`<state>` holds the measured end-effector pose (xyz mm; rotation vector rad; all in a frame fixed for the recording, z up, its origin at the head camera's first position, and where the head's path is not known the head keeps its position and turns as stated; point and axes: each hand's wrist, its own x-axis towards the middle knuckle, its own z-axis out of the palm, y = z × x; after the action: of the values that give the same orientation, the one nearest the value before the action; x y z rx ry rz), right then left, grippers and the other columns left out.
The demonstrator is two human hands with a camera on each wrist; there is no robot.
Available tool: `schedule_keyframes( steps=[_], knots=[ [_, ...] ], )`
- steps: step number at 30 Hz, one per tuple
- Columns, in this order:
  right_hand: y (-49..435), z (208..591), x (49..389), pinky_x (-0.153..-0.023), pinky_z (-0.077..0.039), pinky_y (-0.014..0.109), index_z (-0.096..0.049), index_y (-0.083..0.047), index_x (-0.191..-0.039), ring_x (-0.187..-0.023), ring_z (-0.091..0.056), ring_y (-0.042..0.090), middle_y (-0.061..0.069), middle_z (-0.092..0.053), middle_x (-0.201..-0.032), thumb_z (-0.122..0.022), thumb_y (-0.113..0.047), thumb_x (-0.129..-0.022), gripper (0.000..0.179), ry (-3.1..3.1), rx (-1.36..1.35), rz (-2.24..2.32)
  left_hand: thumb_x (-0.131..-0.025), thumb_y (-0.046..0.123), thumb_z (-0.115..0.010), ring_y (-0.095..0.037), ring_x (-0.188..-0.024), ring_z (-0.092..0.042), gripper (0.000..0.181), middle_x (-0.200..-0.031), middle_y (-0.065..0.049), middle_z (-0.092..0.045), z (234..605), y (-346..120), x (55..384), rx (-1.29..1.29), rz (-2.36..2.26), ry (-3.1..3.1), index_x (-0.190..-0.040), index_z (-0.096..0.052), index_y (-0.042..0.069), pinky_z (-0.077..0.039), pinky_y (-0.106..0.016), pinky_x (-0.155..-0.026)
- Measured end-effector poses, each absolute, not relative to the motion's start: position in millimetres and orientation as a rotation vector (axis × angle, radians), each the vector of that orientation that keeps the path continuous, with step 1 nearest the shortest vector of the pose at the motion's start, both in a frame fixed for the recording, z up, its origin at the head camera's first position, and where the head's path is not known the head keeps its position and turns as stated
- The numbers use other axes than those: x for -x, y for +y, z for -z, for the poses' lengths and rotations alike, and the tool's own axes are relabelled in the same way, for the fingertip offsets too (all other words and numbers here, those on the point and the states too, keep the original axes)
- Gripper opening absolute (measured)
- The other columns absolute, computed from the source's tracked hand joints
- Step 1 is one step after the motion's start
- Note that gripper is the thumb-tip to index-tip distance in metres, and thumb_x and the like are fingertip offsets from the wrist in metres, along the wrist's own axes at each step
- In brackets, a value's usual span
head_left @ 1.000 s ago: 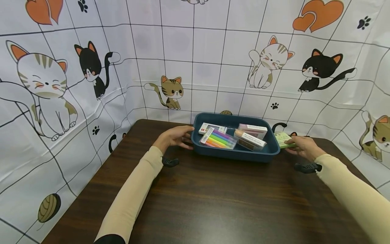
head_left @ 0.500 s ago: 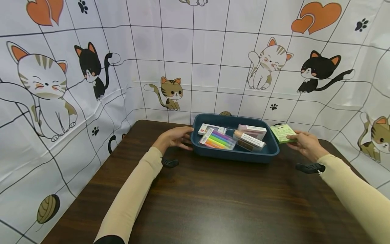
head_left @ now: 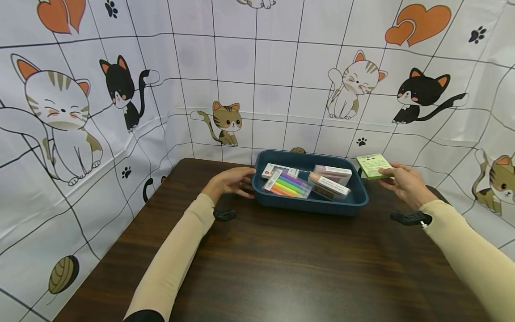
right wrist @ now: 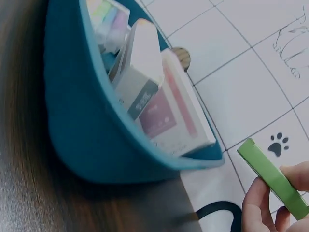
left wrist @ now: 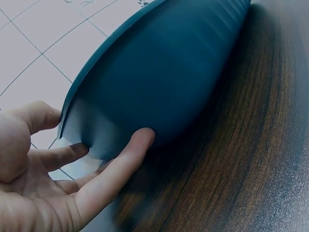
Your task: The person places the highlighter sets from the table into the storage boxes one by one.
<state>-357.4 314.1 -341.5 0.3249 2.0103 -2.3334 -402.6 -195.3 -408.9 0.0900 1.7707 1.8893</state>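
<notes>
A dark blue plastic bin (head_left: pixel 310 205) stands at the back of the table. My left hand (head_left: pixel 233 181) rests its fingertips against the bin's left end; in the left wrist view the fingers (left wrist: pixel 140 140) touch the outer wall, fairly straight. Beyond the bin's right end, my right hand (head_left: pixel 408 183) pinches a flat light green box (head_left: pixel 374 165) between thumb and fingers, raised near rim height. The right wrist view shows the green box (right wrist: pixel 273 179) edge-on, apart from the bin.
Inside the bin lie a pack of coloured highlighters (head_left: pixel 287 183), a small white box (head_left: pixel 279 171), a pink-and-white box (head_left: pixel 333 173) and a brown-and-white box (head_left: pixel 329 187). A cat-printed white sheet (head_left: pixel 281 89) hangs behind the dark wooden table (head_left: pixel 289 259).
My right hand has lifted the green box from beside the bin's right end, up and slightly back. The left hand has stayed at the bin's left end.
</notes>
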Motion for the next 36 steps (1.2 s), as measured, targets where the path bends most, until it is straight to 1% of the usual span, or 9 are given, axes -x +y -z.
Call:
schedule_keyframes(
  steps=[2, 4, 9, 12, 20, 25, 27, 31, 36],
  knots=[
    [310, 338, 357, -0.103, -0.047, 0.035, -0.015, -0.012, -0.164, -0.104, -0.062, 0.014, 0.007, -0.045, -0.127, -0.066, 0.0, -0.098, 0.084, 2.006, -0.317, 2.326, -0.109, 0.031, -0.051, -0.043, -0.12, -0.057, 0.05, -0.136, -0.028, -0.05, 410, -196, 403, -0.088, -1.892, 1.769, -0.151, -0.041, 0.006, -0.057, -0.057, -0.084],
    [306, 335, 356, -0.105, -0.045, 0.035, -0.014, -0.013, -0.164, -0.109, -0.059, 0.016, 0.008, -0.044, -0.129, -0.067, 0.0, -0.097, 0.087, 1.997, -0.312, 2.326, -0.109, 0.031, -0.051, -0.043, -0.12, -0.057, 0.05, -0.136, -0.028, -0.051, 411, -196, 404, -0.085, -1.895, 1.768, -0.151, -0.041, 0.007, -0.057, -0.058, -0.083],
    [296, 331, 356, -0.103, -0.046, 0.035, -0.014, -0.014, -0.165, -0.12, -0.051, 0.02, 0.008, -0.042, -0.13, -0.068, 0.001, -0.096, 0.088, 1.967, -0.302, 2.325, -0.108, 0.031, -0.052, -0.043, -0.119, -0.058, 0.048, -0.136, -0.028, -0.051, 413, -197, 406, -0.077, -1.894, 1.769, -0.15, -0.043, 0.007, -0.057, -0.058, -0.083],
    [291, 330, 356, -0.104, -0.046, 0.035, -0.013, -0.015, -0.165, -0.124, -0.048, 0.022, 0.008, -0.042, -0.131, -0.067, 0.001, -0.097, 0.088, 1.949, -0.29, 2.323, -0.108, 0.031, -0.052, -0.043, -0.119, -0.058, 0.049, -0.136, -0.028, -0.051, 413, -197, 406, -0.08, -1.894, 1.765, -0.15, -0.043, 0.007, -0.057, -0.058, -0.084],
    [283, 326, 355, -0.105, -0.045, 0.035, -0.013, -0.015, -0.165, -0.123, -0.05, 0.02, 0.009, -0.04, -0.135, -0.067, 0.0, -0.098, 0.088, 1.916, -0.26, 2.3, -0.107, 0.031, -0.055, -0.043, -0.116, -0.06, 0.052, -0.134, -0.027, -0.053, 414, -198, 409, -0.069, -1.901, 1.756, -0.151, -0.042, 0.007, -0.057, -0.059, -0.083],
    [272, 322, 355, -0.108, -0.041, 0.036, -0.012, -0.013, -0.165, -0.133, -0.043, 0.023, 0.009, -0.038, -0.138, -0.066, -0.003, -0.099, 0.086, 1.914, -0.201, 2.266, -0.108, 0.031, -0.053, -0.043, -0.116, -0.06, 0.049, -0.134, -0.028, -0.053, 414, -199, 411, -0.078, -1.898, 1.756, -0.149, -0.043, 0.006, -0.057, -0.059, -0.084],
    [267, 321, 354, -0.108, -0.041, 0.037, -0.012, -0.013, -0.165, -0.134, -0.041, 0.023, 0.009, -0.038, -0.138, -0.065, -0.003, -0.1, 0.085, 1.903, -0.183, 2.256, -0.108, 0.031, -0.054, -0.043, -0.116, -0.06, 0.05, -0.134, -0.028, -0.053, 414, -199, 411, -0.082, -1.899, 1.753, -0.15, -0.043, 0.006, -0.057, -0.058, -0.084],
    [255, 317, 352, -0.109, -0.041, 0.037, -0.012, -0.013, -0.165, -0.129, -0.045, 0.022, 0.009, -0.038, -0.139, -0.065, -0.003, -0.1, 0.084, 1.88, -0.144, 2.242, -0.107, 0.031, -0.054, -0.043, -0.116, -0.06, 0.052, -0.134, -0.028, -0.053, 414, -199, 409, -0.088, -1.903, 1.747, -0.151, -0.042, 0.006, -0.057, -0.058, -0.084],
    [239, 313, 350, -0.112, -0.037, 0.04, -0.013, -0.011, -0.164, -0.125, -0.049, 0.021, 0.01, -0.038, -0.138, -0.065, -0.003, -0.1, 0.084, 1.856, -0.104, 2.232, -0.108, 0.031, -0.053, -0.042, -0.116, -0.06, 0.051, -0.133, -0.028, -0.053, 413, -198, 408, -0.1, -1.901, 1.752, -0.151, -0.041, 0.006, -0.057, -0.058, -0.084]
  ],
)
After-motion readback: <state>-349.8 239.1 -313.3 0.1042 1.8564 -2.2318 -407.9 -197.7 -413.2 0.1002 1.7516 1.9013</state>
